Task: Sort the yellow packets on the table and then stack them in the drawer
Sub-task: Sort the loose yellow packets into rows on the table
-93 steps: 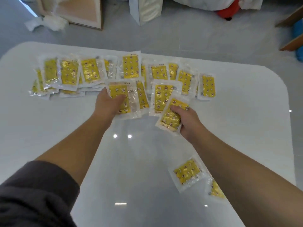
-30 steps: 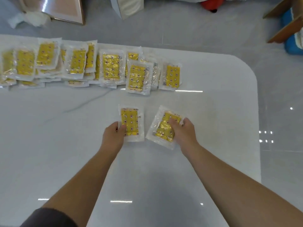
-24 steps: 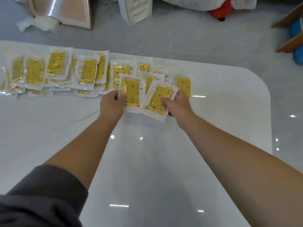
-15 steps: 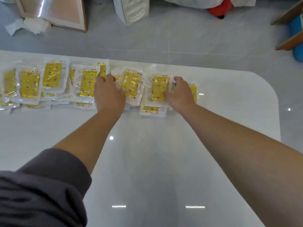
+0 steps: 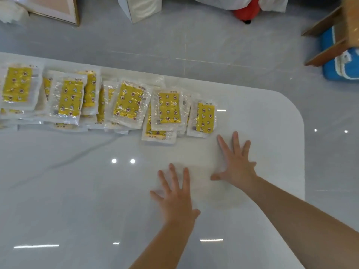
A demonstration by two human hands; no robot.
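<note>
Several yellow packets in clear wrappers lie in an overlapping row along the far side of the white table [image 5: 77, 191]. The rightmost packet [image 5: 205, 117] lies flat beside a small stack [image 5: 169, 110]. A tilted packet [image 5: 128, 102] overlaps its neighbours further left. My left hand [image 5: 175, 193] is spread over the bare tabletop, fingers straight, holding nothing. My right hand [image 5: 236, 162] is spread too, just below and to the right of the rightmost packet, not touching it. No drawer is in view.
The table's rounded right corner [image 5: 297, 117] is close to my right hand. On the grey floor beyond stand a white box [image 5: 141, 6], a framed board [image 5: 58, 8], a red object [image 5: 246, 12] and a wooden piece over something blue [image 5: 338, 55].
Both hands carried a packet each to the row, laid them down at its right end and let go. They have since drawn back toward me, with fingers spread and nothing held.
</note>
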